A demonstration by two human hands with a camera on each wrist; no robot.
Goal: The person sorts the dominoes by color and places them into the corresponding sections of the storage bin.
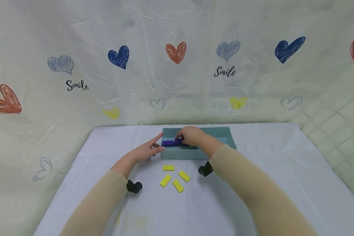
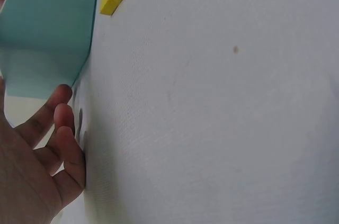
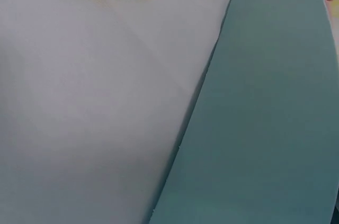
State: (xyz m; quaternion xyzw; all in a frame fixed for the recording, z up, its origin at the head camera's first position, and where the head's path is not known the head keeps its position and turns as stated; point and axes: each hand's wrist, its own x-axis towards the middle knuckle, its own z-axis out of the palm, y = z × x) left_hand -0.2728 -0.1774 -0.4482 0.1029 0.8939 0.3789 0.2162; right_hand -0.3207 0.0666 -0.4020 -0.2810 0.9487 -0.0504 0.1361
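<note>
A teal open box [image 1: 177, 154] stands on the white-covered table. Two purple blocks are visible in its left part, end to end: one [image 1: 167, 143] at the left wall and another [image 1: 177, 142] under my right hand. With curled fingers, my right hand [image 1: 193, 136] reaches over the front wall and holds this second block; the fingertips are partly hidden. My left hand [image 1: 145, 151] rests at the box's left end, index finger stretched to the back corner, thumb at the front corner. In the left wrist view, fingers [image 2: 64, 113] touch or nearly touch the teal wall.
Several yellow blocks lie loose on the table [image 1: 147, 209] before the box, among them one [image 1: 168, 167] close to its front wall and one [image 1: 178, 186] nearer me. Behind the table hangs a pale sheet [image 1: 194, 85] printed with hearts.
</note>
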